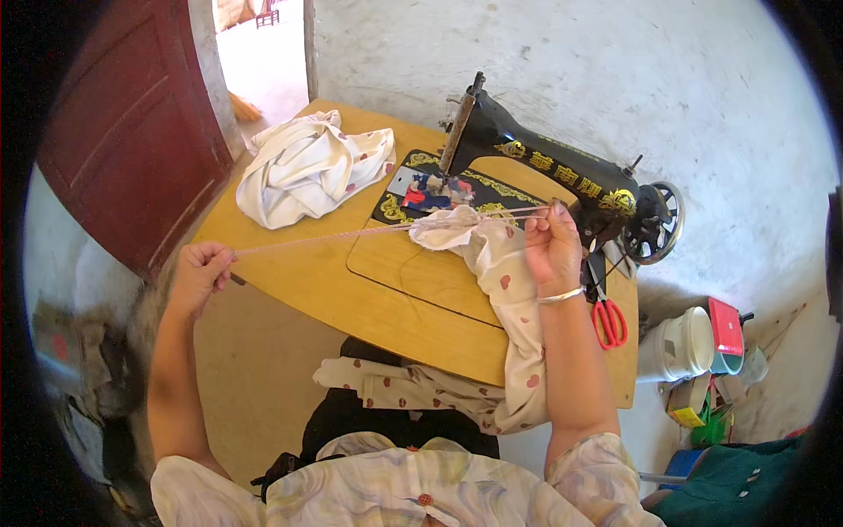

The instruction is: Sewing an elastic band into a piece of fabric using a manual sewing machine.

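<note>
A thin, pale cord [325, 239] is stretched across the table between my hands. At the table's left edge my left hand [205, 270] is closed on one end. My right hand [554, 249], with a bracelet at its wrist, pinches the other end in front of the sewing machine. Between them the cord meets the gathered edge of a white cloth garment [505, 290] with reddish heart prints; whether it runs through a casing I cannot tell. The garment hangs past my right forearm over the table edge onto my lap. Behind it stands a black sewing machine [562, 162] with gold decoration.
A bunched heart-print cloth [303, 171] lies on the yellow table [290, 263] at the far left. Colourful fabric scraps [430, 191] sit under the needle. Red-handled scissors [608, 323] lie beside my right forearm. Buckets [688, 341] stand on the right; a red door [132, 123] is at the left.
</note>
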Motion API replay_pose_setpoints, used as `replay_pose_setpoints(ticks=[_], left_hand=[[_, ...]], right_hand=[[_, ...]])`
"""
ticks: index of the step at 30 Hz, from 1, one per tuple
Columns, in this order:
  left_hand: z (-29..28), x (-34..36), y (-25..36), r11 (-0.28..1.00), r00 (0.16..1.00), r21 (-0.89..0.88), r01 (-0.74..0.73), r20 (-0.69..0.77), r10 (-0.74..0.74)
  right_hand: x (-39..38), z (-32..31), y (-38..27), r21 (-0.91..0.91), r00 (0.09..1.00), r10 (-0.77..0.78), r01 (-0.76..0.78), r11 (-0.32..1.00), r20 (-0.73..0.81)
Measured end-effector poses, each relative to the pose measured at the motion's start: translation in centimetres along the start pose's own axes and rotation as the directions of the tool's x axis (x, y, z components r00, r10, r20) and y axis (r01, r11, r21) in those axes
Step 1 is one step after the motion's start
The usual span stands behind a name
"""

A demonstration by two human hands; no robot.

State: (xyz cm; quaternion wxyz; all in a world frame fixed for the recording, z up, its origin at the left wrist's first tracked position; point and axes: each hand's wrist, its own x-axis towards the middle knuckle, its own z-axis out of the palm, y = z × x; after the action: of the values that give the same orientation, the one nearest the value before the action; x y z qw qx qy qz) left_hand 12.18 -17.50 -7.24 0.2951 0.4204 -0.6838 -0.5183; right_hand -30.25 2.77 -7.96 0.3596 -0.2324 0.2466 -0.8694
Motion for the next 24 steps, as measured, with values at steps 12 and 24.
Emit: replay_pose_setpoints(ticks=[12,24], left_hand=[[6.3,2.9,2.8,0.995,0.972,0.098,0.0,0.235,-0.023],[3.9,3.7,1.2,0.957,0.974,0.286,0.044,0.201,-0.105]], right_hand=[[-1.3,2.4,1.4,-0.274,0.981,0.134,-0.092,0.957,0.141],[-0.7,1.2,0.7,-0.171,1.0,0.013,-0.016,0.985,-0.02]])
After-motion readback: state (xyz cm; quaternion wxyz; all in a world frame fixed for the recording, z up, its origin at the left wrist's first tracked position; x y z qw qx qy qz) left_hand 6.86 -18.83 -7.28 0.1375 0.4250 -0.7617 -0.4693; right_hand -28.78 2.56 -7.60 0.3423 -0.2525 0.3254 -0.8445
